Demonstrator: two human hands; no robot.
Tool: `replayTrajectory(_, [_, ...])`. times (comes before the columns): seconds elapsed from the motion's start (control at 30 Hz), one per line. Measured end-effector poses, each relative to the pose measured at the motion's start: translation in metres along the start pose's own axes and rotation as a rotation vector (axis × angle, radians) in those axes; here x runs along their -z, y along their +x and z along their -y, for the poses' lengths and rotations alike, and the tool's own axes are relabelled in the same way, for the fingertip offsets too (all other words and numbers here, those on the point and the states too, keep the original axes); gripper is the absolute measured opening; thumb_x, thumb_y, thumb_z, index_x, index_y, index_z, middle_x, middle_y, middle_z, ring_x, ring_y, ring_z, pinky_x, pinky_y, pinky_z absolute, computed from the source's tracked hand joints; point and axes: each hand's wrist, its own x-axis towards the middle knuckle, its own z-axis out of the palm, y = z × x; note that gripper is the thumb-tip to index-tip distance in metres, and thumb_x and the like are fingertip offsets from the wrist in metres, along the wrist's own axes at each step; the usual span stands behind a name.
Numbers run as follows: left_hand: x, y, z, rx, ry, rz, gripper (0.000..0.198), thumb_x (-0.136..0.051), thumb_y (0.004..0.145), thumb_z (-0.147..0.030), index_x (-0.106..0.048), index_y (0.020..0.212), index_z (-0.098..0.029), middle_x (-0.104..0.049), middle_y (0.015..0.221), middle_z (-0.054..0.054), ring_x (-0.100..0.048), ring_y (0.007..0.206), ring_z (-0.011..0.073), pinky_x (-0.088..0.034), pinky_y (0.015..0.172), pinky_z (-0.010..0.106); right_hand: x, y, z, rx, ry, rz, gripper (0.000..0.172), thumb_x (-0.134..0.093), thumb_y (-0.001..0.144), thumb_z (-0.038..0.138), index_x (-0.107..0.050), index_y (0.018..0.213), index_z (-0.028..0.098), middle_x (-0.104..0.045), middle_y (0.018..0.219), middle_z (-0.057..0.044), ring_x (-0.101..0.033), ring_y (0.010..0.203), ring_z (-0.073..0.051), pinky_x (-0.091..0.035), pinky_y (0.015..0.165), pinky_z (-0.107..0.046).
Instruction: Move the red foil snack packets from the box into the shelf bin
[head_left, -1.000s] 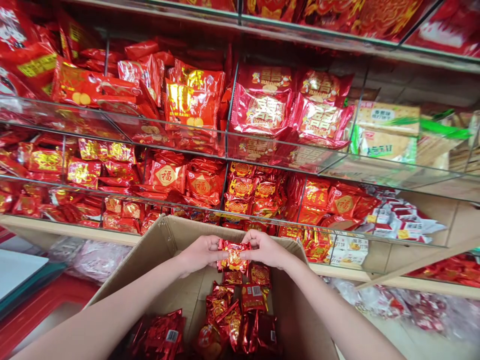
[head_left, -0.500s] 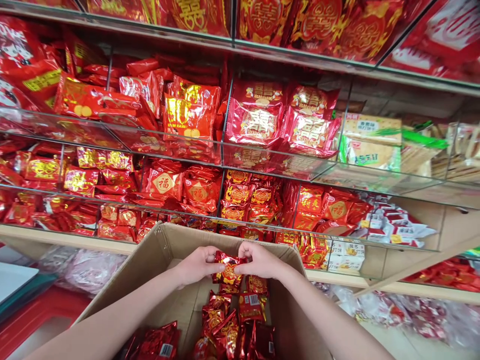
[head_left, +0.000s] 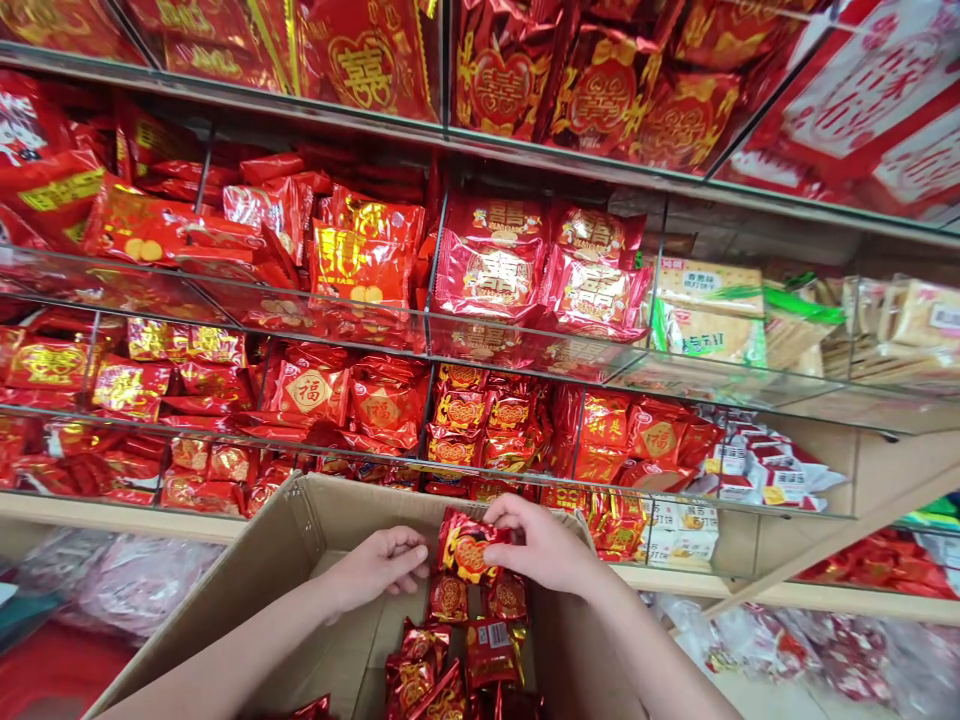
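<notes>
A small red-and-gold wrapped packet (head_left: 471,553) is in my right hand (head_left: 536,545), gripped at its right side between thumb and fingers above the cardboard box (head_left: 330,590). Just left of it, my left hand (head_left: 384,570) is empty, its fingers loosely curled and apart from the packet. Similar shiny red packets lie inside the box below, among them one with a white barcode label (head_left: 491,648). Two packets sit right beneath the held one, the left of them showing a gold emblem (head_left: 448,598).
Beyond the box rises a shelf with clear dividers (head_left: 517,355), filled with red packets. Pink packets (head_left: 491,275) and pale cracker packs (head_left: 709,310) stand on the middle tier. Plastic-bagged goods (head_left: 142,580) lie under the lowest wooden ledge (head_left: 112,508).
My left hand has let go of the packet and drawn back to the left. My right hand still holds it, now tilted. The view has shifted slightly upward and right.
</notes>
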Motion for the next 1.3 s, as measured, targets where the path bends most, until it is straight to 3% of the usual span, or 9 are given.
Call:
replayTrajectory(0.13, [0.006, 0.006, 0.012, 0.005, 0.023, 0.004, 0.045, -0.054, 0.063, -0.053, -0.049, 0.088, -0.016, -0.06, 0.077, 0.002, -0.056, 0.062, 0.0111, -0.037, 0.056, 0.022, 0.01, -0.018, -0.005, -0.015, 0.15, -0.208, 0.028, -0.06, 0.067, 0.032, -0.047, 0.089, 0.021, -0.06, 0.087, -0.001, -0.056, 0.078, -0.015, -0.041, 0.069, -0.027])
replayTrajectory(0.37, [0.001, 0.013, 0.025, 0.005, 0.059, 0.047, 0.043, -0.056, 0.061, -0.051, -0.051, 0.085, -0.016, -0.058, 0.071, 0.0, -0.055, 0.059, 0.012, -0.035, 0.052, 0.021, 0.014, -0.034, -0.015, 0.002, 0.165, -0.43, 0.029, -0.059, 0.068, 0.036, -0.048, 0.09, 0.02, -0.061, 0.086, -0.004, -0.056, 0.075, -0.015, -0.043, 0.068, -0.028])
replayTrajectory(0.53, [-0.001, 0.012, 0.023, 0.019, 0.055, 0.036, 0.043, -0.059, 0.057, -0.05, -0.051, 0.082, -0.016, -0.055, 0.068, -0.002, -0.053, 0.056, 0.0107, -0.035, 0.053, 0.021, 0.053, -0.041, 0.014, 0.039, -0.061, -0.921, 0.037, -0.06, 0.065, 0.042, -0.05, 0.091, 0.019, -0.06, 0.079, -0.004, -0.055, 0.065, -0.015, -0.043, 0.058, -0.026])
replayTrajectory(0.63, [-0.001, 0.013, 0.025, 0.006, 0.051, 0.033, 0.044, -0.06, 0.055, -0.051, -0.051, 0.081, -0.016, -0.053, 0.066, -0.003, -0.051, 0.054, 0.0105, -0.037, 0.054, 0.023, 0.069, -0.034, 0.03, -0.05, -0.398, -1.073, 0.037, -0.057, 0.064, 0.047, -0.052, 0.087, 0.018, -0.059, 0.066, -0.003, -0.054, 0.057, -0.016, -0.041, 0.055, -0.028])
replayTrajectory(0.73, [-0.002, 0.014, 0.028, -0.021, 0.056, 0.04, 0.043, -0.06, 0.056, -0.051, -0.051, 0.08, -0.016, -0.051, 0.062, -0.004, -0.051, 0.053, 0.0105, -0.038, 0.056, 0.023, 0.069, -0.017, 0.04, -0.113, -0.779, -1.06, 0.033, -0.051, 0.07, 0.047, -0.052, 0.085, 0.017, -0.06, 0.065, -0.004, -0.057, 0.061, -0.019, -0.04, 0.057, -0.029])
replayTrajectory(0.93, [-0.001, 0.01, 0.026, -0.029, 0.103, 0.045, 0.039, -0.058, 0.059, -0.047, -0.051, 0.081, -0.016, -0.05, 0.06, -0.004, -0.052, 0.054, 0.0111, -0.038, 0.056, 0.023, 0.051, 0.011, 0.044, -0.283, -1.261, -0.8, 0.022, -0.038, 0.08, 0.035, -0.047, 0.082, 0.015, -0.059, 0.07, -0.01, -0.058, 0.058, -0.022, -0.037, 0.048, -0.027])
replayTrajectory(1.07, [-0.001, 0.008, 0.022, -0.013, 0.165, 0.057, 0.043, -0.057, 0.059, -0.048, -0.052, 0.085, -0.014, -0.054, 0.064, -0.002, -0.054, 0.058, 0.0135, -0.04, 0.059, 0.025, 0.055, 0.015, 0.046, -0.38, -1.342, -0.703, 0.024, -0.036, 0.081, 0.038, -0.046, 0.082, 0.016, -0.059, 0.072, -0.009, -0.06, 0.063, -0.023, -0.039, 0.049, -0.028])
replayTrajectory(1.2, [-0.001, 0.012, 0.027, -0.011, 0.186, 0.068, 0.044, -0.056, 0.059, -0.048, -0.053, 0.087, -0.014, -0.057, 0.071, 0.001, -0.055, 0.06, 0.0139, -0.041, 0.059, 0.026, 0.068, 0.014, 0.051, -0.419, -1.308, -0.502, 0.032, -0.047, 0.074, 0.046, -0.046, 0.085, 0.015, -0.061, 0.074, -0.009, -0.06, 0.07, -0.024, -0.041, 0.054, -0.029])
replayTrajectory(1.3, [-0.002, 0.016, 0.034, -0.023, 0.198, 0.079, 0.043, -0.056, 0.06, -0.047, -0.054, 0.087, -0.015, -0.058, 0.07, 0.001, -0.054, 0.06, 0.0138, -0.041, 0.058, 0.025, 0.07, 0.015, 0.051, -0.429, -1.351, -0.429, 0.03, -0.053, 0.072, 0.041, -0.047, 0.087, 0.015, -0.061, 0.073, -0.009, -0.06, 0.07, -0.024, -0.041, 0.054, -0.029])
